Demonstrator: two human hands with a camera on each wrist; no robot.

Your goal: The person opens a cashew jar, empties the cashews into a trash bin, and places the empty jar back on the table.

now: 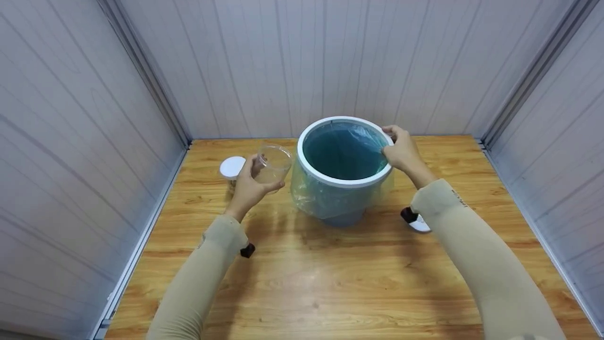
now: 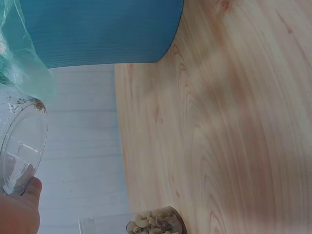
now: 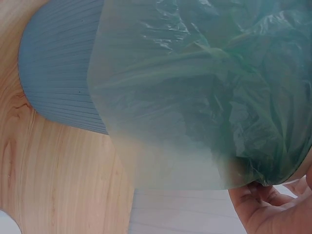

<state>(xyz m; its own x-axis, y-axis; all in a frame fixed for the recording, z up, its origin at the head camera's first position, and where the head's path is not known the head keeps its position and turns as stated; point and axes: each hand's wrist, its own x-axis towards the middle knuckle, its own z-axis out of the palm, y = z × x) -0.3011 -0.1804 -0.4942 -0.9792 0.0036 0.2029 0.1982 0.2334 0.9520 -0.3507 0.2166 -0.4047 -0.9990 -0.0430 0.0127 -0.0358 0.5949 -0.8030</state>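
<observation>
Head view shows the left hand (image 1: 249, 189) with its grip curled round a clear tub (image 1: 278, 166), thumb on the near side and fingers on the far side, the tub's open mouth leaning toward 1 o'clock. Left-wrist view gives the tub's round base, with brown crumbs stuck near its edge. The tub is outside the bin (image 1: 347, 183), just beside its white rim at 9 o'clock. At 3 o'clock on that rim, the right hand (image 1: 403, 150) has its grip narrowed on the edge and the green liner (image 1: 325, 200), thumb on the inner side. The liner lines the bin's inside and drapes over the rim, covering much of the blue ribbed wall. Farther out, at 9 o'clock from the tub and partly behind the left hand, stands a white-lidded jar (image 1: 232, 166); curved tan pieces (image 2: 155, 222) lie inside it. Toward 4 or 5 o'clock from the bin, a white disc (image 1: 420, 224) lies on the wood-grain desk (image 1: 311, 278), partly hidden by the right sleeve (image 1: 462, 236) and its black wrist camera (image 1: 409, 215). Pale panelled walls (image 1: 302, 61) rise at 9, 12 and 3 o'clock.
</observation>
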